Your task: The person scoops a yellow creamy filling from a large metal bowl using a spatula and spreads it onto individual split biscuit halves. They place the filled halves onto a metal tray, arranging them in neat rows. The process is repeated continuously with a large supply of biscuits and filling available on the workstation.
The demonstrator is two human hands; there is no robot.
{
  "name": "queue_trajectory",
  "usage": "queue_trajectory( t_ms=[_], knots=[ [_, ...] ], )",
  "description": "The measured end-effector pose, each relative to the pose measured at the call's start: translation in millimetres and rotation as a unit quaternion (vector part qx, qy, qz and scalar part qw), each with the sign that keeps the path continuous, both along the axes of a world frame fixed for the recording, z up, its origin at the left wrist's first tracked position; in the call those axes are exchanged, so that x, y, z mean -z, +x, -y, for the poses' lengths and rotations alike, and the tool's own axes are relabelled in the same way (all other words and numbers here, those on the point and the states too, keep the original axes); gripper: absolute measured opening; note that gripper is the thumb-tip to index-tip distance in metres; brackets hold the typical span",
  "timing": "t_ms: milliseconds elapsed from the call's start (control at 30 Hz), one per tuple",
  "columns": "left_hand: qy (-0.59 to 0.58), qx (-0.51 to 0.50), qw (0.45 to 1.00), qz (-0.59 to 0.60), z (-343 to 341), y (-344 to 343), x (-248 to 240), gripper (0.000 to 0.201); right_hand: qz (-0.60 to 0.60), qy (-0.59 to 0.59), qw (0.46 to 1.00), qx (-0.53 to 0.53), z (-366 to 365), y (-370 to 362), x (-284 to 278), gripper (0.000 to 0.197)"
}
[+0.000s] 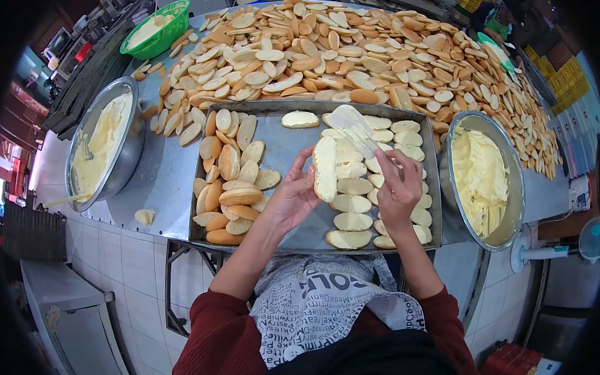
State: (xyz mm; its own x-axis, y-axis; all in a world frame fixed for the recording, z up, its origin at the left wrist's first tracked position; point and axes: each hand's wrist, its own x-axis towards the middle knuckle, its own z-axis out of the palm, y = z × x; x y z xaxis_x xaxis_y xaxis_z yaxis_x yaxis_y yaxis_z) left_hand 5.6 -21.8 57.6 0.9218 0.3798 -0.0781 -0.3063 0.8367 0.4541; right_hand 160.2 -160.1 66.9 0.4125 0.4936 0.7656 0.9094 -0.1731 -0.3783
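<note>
My left hand point(292, 196) holds up an oblong bread half point(324, 169), its cut face coated with pale yellow cream. My right hand point(400, 185) grips a translucent flat plastic scraper point(352, 125) smeared with cream, its blade just right of the bread's upper end. Both hands are over a large metal tray point(294, 222). Rows of cream-coated bread halves point(352, 221) lie cream side up along the tray's right part. Uncoated bread halves point(229, 162) are heaped in its left part.
A metal bowl of cream point(479, 181) stands right of the tray; another metal bowl point(131, 134) stands left. A big pile of bread halves point(308, 55) covers the table's far side. A green basin point(177, 26) sits far left. Someone else point(500, 23) is at the far right.
</note>
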Motion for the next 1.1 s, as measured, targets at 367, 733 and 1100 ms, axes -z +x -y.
queue_trajectory(
  t_ms=[367, 733, 1100],
  knots=[
    [0.021, -0.071, 0.996, -0.043, -13.5, 2.2, 16.9, 0.051, -0.114, -0.1, 0.984, -0.088, 45.0, -41.9, -22.5, 0.06],
    [0.061, -0.084, 0.994, -0.045, -15.0, -1.2, 22.5, 0.05, -0.115, -0.103, 0.985, -0.073, 41.8, -38.3, -30.0, 0.058],
    [0.094, -0.151, 0.972, -0.155, -44.6, -9.7, 39.3, 0.047, -0.183, -0.141, 0.97, -0.072, 71.3, -40.0, -16.6, 0.056]
  ],
)
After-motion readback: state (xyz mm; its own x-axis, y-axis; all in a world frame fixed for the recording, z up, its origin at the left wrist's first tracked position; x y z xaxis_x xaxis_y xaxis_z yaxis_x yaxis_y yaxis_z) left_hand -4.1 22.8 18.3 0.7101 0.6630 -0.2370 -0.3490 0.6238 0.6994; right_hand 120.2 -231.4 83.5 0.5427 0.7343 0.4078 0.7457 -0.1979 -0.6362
